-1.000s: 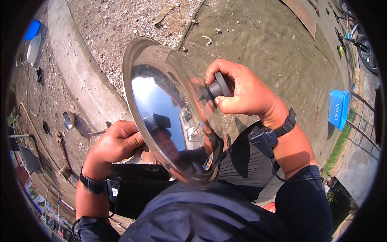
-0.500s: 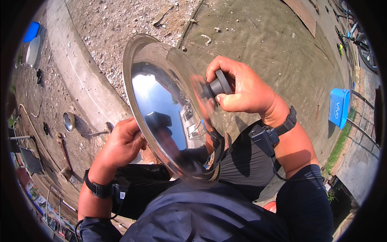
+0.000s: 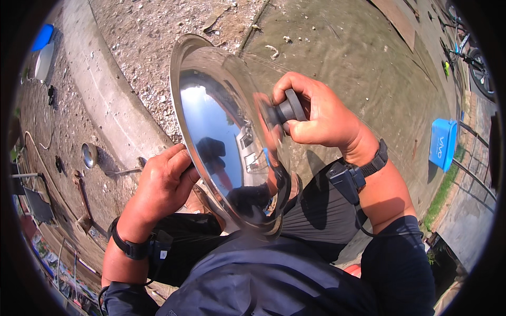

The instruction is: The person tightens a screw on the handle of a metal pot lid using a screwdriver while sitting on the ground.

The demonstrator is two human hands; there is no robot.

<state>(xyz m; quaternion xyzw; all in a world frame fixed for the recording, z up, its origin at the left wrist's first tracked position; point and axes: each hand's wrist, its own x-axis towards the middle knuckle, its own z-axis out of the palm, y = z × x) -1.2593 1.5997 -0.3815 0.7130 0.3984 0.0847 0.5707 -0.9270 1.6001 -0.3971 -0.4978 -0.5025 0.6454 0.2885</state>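
Observation:
A shiny domed metal pot lid (image 3: 211,131) stands tilted on edge above my lap, mirroring sky and a building. My right hand (image 3: 321,113) grips its black knob (image 3: 291,108) between thumb and fingers. At the lid's left rim, my left hand (image 3: 167,181) is closed, its fingertips meeting the edge. The far side of the rim hides part of those fingers' contact.
On the dirt at left lie a small metal bowl (image 3: 89,155), a hammer-like tool (image 3: 83,221) and a long-handled tool (image 3: 124,171). A concrete strip (image 3: 105,79) runs past them. At right stand a blue bucket (image 3: 443,145) and a bicycle (image 3: 479,71).
The lid has shifted slightly right and up, turning a little. My left hand has moved slightly right along with the rim, while the right hand keeps hold of the knob.

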